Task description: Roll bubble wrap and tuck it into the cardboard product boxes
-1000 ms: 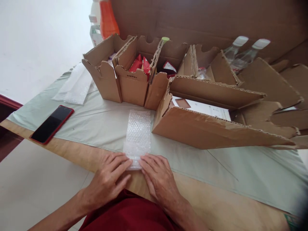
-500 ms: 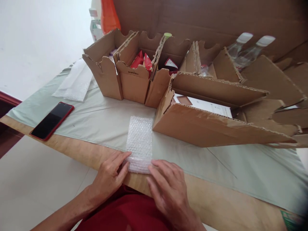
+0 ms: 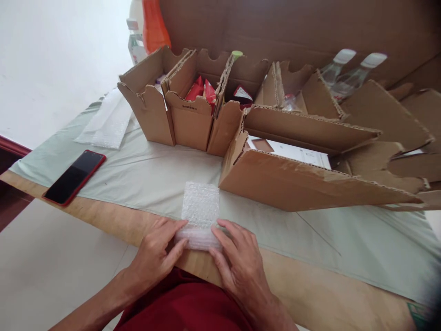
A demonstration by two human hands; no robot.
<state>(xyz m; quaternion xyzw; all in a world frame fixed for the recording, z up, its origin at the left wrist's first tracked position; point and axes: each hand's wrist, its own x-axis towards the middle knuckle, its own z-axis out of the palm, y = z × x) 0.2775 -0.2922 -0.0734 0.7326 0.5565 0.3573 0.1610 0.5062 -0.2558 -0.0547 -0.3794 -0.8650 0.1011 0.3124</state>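
Note:
A strip of clear bubble wrap [image 3: 200, 209] lies on the pale green cloth [image 3: 144, 177] near the table's front edge, its near end rolled into a thick tube. My left hand [image 3: 156, 255] presses the roll's left end with curled fingers. My right hand [image 3: 237, 262] grips the roll's right end the same way. Whatever is inside the roll is hidden.
A red-cased phone [image 3: 74, 177] lies at the left edge. More bubble wrap sheets [image 3: 108, 122] sit behind it. A row of open cardboard boxes [image 3: 188, 108] holds red packets; a long low box [image 3: 310, 172] lies right of the roll. Bottles [image 3: 344, 71] stand at the back.
The bubble wrap has been rolled away from me. The flat part is much shorter and the roll thicker. Both hands have moved forward with it.

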